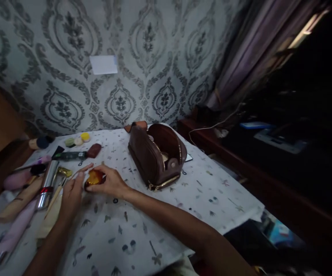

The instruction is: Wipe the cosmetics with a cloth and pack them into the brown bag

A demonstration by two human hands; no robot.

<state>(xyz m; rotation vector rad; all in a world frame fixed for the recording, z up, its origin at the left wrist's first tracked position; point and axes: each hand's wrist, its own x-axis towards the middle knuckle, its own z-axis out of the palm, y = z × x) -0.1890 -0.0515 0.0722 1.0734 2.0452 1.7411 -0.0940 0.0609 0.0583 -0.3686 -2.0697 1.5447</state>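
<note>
My right hand (pixel 111 183) pinches a small glossy amber, see-through object (pixel 95 177) with a dark end; its exact kind does not show. Beside it, my left hand (pixel 73 189) has its fingers stretched toward the amber object and apart, with nothing plain in them. Just left of that hand lie a silver tube with a red band (pixel 48 188), a gold-coloured item (pixel 64 171) and a thin brush-like stick (pixel 57 193). Right of my hands, a brown toiletry bag (pixel 157 157) stands with its zip undone; small items inside are only partly visible.
A patterned white cloth (pixel 143 230) covers the table. At its left lie a pink tube (pixel 18 230), a beige tube (pixel 22 199), a dark green tube (pixel 72 155) and a yellow-capped pot (pixel 84 136). A white cable (pixel 211 126) runs right of the bag, near a curtain (pixel 243 57).
</note>
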